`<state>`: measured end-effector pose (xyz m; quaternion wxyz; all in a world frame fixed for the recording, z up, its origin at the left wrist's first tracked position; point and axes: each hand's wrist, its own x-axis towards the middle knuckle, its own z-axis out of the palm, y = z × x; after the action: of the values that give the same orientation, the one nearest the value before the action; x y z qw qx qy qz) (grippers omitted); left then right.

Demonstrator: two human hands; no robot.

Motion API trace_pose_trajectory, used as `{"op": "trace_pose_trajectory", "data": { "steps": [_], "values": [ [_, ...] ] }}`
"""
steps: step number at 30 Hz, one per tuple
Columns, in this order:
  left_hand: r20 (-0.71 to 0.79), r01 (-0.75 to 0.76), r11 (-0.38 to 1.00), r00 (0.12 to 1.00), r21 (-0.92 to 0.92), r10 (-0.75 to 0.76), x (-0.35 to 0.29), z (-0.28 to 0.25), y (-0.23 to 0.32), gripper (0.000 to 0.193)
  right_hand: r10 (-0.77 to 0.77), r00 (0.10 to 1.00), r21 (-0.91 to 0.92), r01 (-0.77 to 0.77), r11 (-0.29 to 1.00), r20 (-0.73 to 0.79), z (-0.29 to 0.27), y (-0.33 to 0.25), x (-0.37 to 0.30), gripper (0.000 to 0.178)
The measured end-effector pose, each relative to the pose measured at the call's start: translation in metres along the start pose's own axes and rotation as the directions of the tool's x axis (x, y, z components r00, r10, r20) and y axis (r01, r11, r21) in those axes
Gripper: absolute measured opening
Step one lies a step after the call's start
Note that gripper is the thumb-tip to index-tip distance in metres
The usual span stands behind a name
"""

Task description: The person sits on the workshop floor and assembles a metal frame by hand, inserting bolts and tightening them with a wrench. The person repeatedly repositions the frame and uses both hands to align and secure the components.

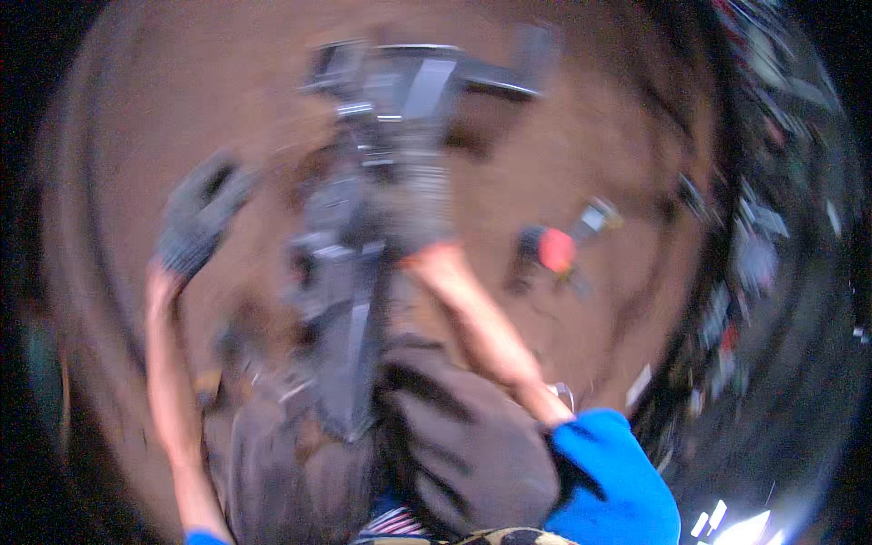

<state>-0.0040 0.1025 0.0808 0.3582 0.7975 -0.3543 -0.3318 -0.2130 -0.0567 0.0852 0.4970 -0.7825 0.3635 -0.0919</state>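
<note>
A long dark grey metal assembly runs from between my knees to a wider crosspiece at its far end. Blur hides its exact kind. My left hand, in a grey knit glove, is held off to the left of the metal, apart from it. Its fingers are spread and nothing shows in them. My right hand, gloved too, reaches over the far half of the assembly and seems to rest against it. Motion smears those fingers, so their grip is not visible.
On the brown ground to the right lies a small object with a red round end, beside a pale metallic piece. Small blurred items lie left of my knee. A heap of mixed scrap lines the far right.
</note>
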Motion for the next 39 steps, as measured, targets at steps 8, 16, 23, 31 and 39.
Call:
{"op": "trace_pose_trajectory", "data": {
  "steps": [8, 16, 23, 31, 39],
  "values": [
    [0.024, -0.157, 0.987, 0.987, -0.024, 0.157, -0.003, -0.003, -0.007, 0.053, 0.524, 0.822, 0.396, -0.567, 0.722, 0.222, -0.041, 0.001, -0.018, 0.043],
    [0.025, -0.152, 0.988, 0.988, -0.023, 0.153, 0.001, 0.005, -0.002, 0.05, 0.439, 0.858, 0.72, -0.48, 0.502, 0.266, 0.003, -0.037, 0.003, 0.052],
    [0.065, -0.15, 0.988, 0.987, 0.041, 0.147, -0.018, -0.015, 0.005, 0.045, -0.191, 0.981, -0.336, 0.187, 0.923, 0.022, 0.005, -0.017, 0.009, 0.05],
    [-0.361, -0.472, 0.875, 0.802, 0.104, 0.476, -0.01, -0.067, 0.03, 0.034, 0.305, 0.652, 0.595, -0.758, 0.267, 0.694, -0.015, -0.013, -0.008, 0.07],
    [-0.453, -0.587, 0.66, 0.801, -0.468, 0.391, -0.049, -0.021, 0.099, 0.029, -0.178, 0.984, -0.211, 0.175, 0.962, 0.001, -0.01, 0.03, 0.003, 0.041]
  ]
}}
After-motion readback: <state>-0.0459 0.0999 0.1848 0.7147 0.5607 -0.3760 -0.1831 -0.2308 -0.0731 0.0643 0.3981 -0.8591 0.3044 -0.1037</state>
